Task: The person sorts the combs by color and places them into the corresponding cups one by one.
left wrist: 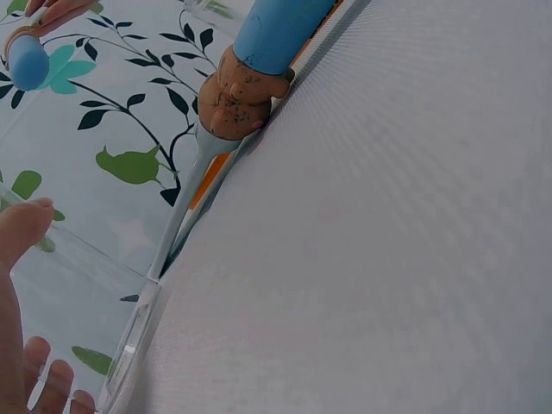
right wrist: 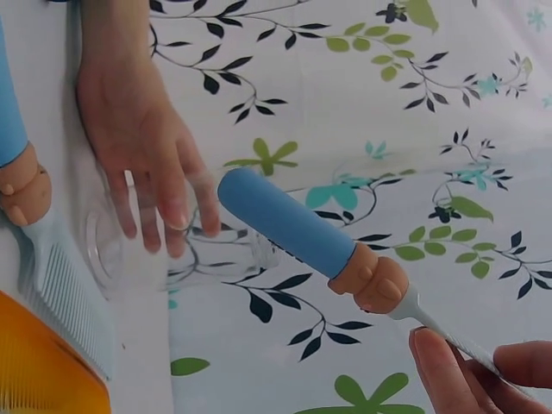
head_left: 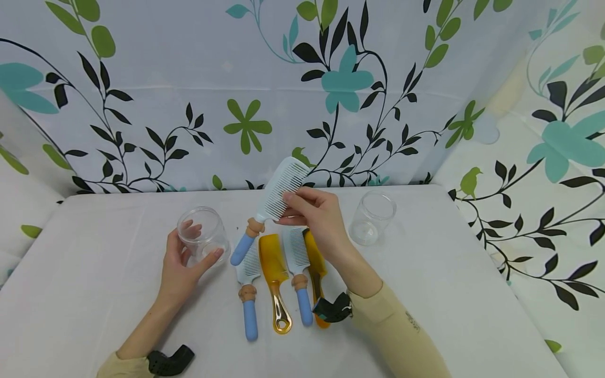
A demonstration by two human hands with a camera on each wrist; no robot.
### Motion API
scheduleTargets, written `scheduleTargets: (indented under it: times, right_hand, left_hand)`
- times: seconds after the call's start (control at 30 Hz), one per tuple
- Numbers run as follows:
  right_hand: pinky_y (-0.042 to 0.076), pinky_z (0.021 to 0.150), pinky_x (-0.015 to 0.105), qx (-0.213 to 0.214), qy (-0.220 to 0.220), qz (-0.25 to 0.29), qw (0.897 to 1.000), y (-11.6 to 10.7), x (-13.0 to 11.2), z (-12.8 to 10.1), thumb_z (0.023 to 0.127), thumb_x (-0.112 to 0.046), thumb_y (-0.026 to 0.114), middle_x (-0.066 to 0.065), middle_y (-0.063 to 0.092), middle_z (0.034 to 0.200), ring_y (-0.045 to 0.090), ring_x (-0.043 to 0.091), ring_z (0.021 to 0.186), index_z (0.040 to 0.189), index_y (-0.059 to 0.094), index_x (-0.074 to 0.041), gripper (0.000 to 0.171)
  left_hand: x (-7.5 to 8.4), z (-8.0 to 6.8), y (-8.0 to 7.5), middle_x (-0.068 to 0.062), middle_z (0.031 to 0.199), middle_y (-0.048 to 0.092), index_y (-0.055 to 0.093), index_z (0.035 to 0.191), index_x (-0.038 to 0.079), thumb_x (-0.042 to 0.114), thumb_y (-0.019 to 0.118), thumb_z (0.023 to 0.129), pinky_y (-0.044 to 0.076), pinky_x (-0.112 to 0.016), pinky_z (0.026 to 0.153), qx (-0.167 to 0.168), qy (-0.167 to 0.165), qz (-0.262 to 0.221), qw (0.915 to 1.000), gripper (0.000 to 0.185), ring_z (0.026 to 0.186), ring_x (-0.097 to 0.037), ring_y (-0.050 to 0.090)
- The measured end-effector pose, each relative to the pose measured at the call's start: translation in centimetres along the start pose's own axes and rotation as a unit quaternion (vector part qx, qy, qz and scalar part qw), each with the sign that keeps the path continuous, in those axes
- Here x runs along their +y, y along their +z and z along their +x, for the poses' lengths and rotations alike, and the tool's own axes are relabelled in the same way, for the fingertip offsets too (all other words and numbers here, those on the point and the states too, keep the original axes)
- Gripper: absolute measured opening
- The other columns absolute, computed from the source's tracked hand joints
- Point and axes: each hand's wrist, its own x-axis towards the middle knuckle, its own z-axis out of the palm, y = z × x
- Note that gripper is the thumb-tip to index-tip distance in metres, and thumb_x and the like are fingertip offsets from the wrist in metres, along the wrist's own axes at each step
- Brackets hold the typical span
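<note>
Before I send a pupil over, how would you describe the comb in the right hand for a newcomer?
On the white table, four combs lie in a row, and the right hand is above them. It pinches this comb by its pale toothed head, its blue handle slanting down-left in the head view. Unlike the others, it is off the table.

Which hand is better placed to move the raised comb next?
Probably the right hand: its fingers and thumb pinch the raised comb at the toothed part, whereas the left hand is occupied, holding a clear jar.
</note>
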Motion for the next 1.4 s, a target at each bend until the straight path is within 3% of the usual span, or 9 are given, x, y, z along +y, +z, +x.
scheduleTargets:
  times: [0.1,0.27,0.63,0.93,1.2,1.4]
  right_hand:
    - [0.061,0.079,0.040,0.001,-0.006,0.002,1.000,0.2,-0.1,0.1,0.100,-0.015,0.060,0.023,0.068,0.093,0.073,0.019,0.079,0.102,0.067,0.008,0.024]
    - [0.061,0.079,0.039,0.005,-0.014,0.002,1.000,0.7,-0.4,0.3,0.100,-0.015,0.061,0.008,0.070,0.087,0.074,0.019,0.080,0.104,0.068,0.007,0.024]
    - [0.061,0.081,0.040,0.008,-0.035,0.018,0.999,1.8,-0.9,0.6,0.101,-0.014,0.059,0.022,0.069,0.094,0.075,0.020,0.080,0.106,0.068,0.008,0.025]
    - [0.060,0.082,0.040,0.010,-0.048,0.039,0.998,2.6,-1.1,0.7,0.101,-0.015,0.058,0.009,0.072,0.090,0.074,0.018,0.078,0.108,0.068,0.007,0.025]
    - [0.060,0.082,0.039,0.020,-0.082,0.047,0.995,3.5,-1.2,0.8,0.102,-0.013,0.058,0.019,0.071,0.107,0.075,0.021,0.085,0.114,0.068,0.007,0.025]
    - [0.060,0.082,0.038,0.038,-0.110,0.042,0.992,4.4,-1.2,0.8,0.101,-0.013,0.058,0.022,0.070,0.108,0.074,0.025,0.091,0.114,0.068,0.006,0.025]
  left_hand:
    - [-0.2,0.0,0.0,-0.012,0.146,0.047,0.029,0.151,0.013,0.004,0.078,0.084,0.032,-0.007,0.108,0.000,0.000,0.004,1.0000,0.084,0.132,-0.007,0.040]
    - [-0.3,0.0,-0.1,-0.012,0.145,0.047,0.029,0.151,0.011,0.002,0.078,0.083,0.032,-0.006,0.107,0.001,0.006,0.001,1.0000,0.084,0.132,-0.006,0.040]
    - [-0.1,0.0,0.0,-0.014,0.141,0.047,0.032,0.150,0.009,-0.006,0.076,0.082,0.034,-0.007,0.106,0.003,0.035,-0.024,0.9991,0.082,0.129,-0.007,0.043]
    - [-0.4,0.1,-0.1,-0.013,0.146,0.047,0.030,0.151,0.017,0.003,0.078,0.083,0.032,-0.007,0.107,-0.002,0.006,-0.002,1.0000,0.084,0.132,-0.006,0.040]
    - [-0.5,0.2,-0.1,-0.012,0.146,0.047,0.029,0.151,0.018,0.006,0.078,0.085,0.032,-0.009,0.109,-0.002,0.000,0.007,1.0000,0.083,0.132,-0.003,0.040]
    - [-0.4,0.1,-0.1,-0.006,0.143,0.046,0.029,0.151,0.020,0.008,0.078,0.085,0.032,-0.009,0.109,-0.001,-0.011,0.010,0.9999,0.083,0.131,-0.005,0.040]
